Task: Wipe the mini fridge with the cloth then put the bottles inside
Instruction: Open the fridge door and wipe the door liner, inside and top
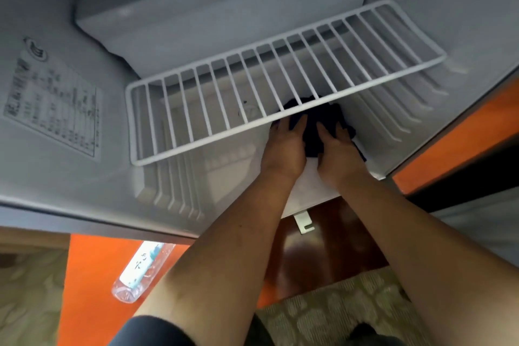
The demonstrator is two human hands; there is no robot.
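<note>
While your left hand (283, 146) and right hand (338, 150) press straight-fingered on the dark cloth (316, 126) on the mini fridge (56, 8) floor, under the wire shelf (280, 78), one bottle (143, 270) lies outside at near left on the orange surface (90, 289). Its long axis runs near-left to far-right, and your left hand is nearer.

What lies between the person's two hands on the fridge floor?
In the head view, the dark cloth lies bunched between the left hand and right hand, both resting on it, just under the wire shelf front edge.
</note>
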